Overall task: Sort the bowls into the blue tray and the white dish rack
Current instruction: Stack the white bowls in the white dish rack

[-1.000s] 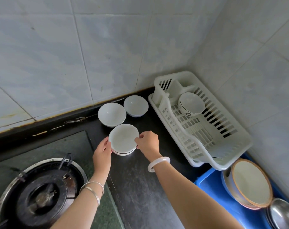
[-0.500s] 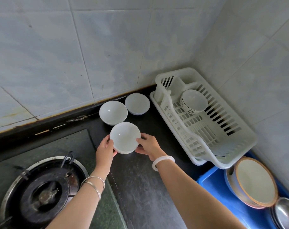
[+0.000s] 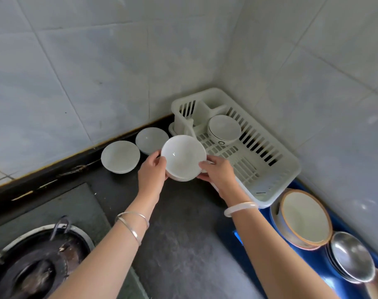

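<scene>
Both hands hold a small stack of white bowls (image 3: 182,157) in the air, at the near left edge of the white dish rack (image 3: 276,167). My left hand (image 3: 152,172) grips its left side, my right hand (image 3: 218,171) its right side and underside. Two more white bowls (image 3: 120,157) (image 3: 150,140) stand on the dark counter by the wall. A white bowl with a dark rim line (image 3: 223,129) sits in the rack. In the blue tray (image 3: 270,214) at the right lie a large orange-rimmed bowl (image 3: 304,219) and stacked steel bowls (image 3: 352,257).
A gas burner (image 3: 35,266) sits at the lower left on a glass hob. Tiled walls meet in the corner behind the rack. Dark stone counter (image 3: 183,234) runs between the hob and the tray.
The bowl stack has been lifted off the counter and carried right and up, to the rack's edge. The view has shifted with it.
</scene>
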### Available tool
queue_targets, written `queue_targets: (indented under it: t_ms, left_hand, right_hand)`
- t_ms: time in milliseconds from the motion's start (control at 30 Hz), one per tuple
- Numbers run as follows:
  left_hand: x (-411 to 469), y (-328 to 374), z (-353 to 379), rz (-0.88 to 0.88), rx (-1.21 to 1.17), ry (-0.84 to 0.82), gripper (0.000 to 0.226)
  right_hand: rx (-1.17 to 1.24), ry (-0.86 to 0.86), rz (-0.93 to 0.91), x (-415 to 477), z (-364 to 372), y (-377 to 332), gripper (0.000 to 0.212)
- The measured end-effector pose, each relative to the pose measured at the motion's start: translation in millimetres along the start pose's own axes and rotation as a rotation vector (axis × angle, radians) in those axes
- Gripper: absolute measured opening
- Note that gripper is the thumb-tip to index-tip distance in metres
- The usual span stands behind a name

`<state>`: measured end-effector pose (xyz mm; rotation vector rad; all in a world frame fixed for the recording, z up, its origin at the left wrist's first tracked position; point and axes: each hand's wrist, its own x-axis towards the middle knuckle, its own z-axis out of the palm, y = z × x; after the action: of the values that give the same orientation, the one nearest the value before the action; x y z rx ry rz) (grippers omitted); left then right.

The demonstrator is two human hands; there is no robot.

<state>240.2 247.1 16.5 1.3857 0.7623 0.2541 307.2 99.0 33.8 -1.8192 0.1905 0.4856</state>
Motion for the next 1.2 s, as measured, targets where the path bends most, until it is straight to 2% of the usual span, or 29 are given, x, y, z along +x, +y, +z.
queue_targets:
  t_ms: [133, 233, 333, 533, 667, 833, 1200]
  left_hand:
    - [2.9, 23.0, 56.3, 0.009, 0.038, -0.117, 0.036]
    - [4.7, 34.2, 100.9, -0.005, 0.084, -0.212, 0.036]
    - [5.7, 37.2, 141.5, -0.094, 0.057, -0.319, 0.034]
    - [15.2, 24.8, 205.2, -0.201, 0.137, -0.428, 0.033]
    - [29.4, 11.9, 230.1, -0.252, 0.171, -0.467, 0.044]
    - [39.4, -4.7, 245.2, -0.317, 0.186, -0.504, 0.043]
    - [58.5, -19.2, 248.5, -0.397, 0.22, -0.562, 0.042]
  right_hand:
    - [-0.078, 0.113, 0.002, 14.0, -56.0, -15.1, 0.031]
    - [-0.104, 0.169, 0.034, 25.8, -97.2, -16.1, 0.017]
    - [-0.116, 0.215, 0.086, 37.7, -131.8, -12.8, 0.02]
    - [-0.124, 0.255, 0.197, 66.3, -170.3, -2.1, 0.002]
    - [-0.172, 0.223, 0.238, 85.6, -183.9, -0.3, 0.018]
    - [-0.212, 0.142, 0.366, 103.6, -188.2, 0.2, 0.04]
    - [-0.26, 0.165, 0.456, 129.4, -180.4, 9.0, 0.041]
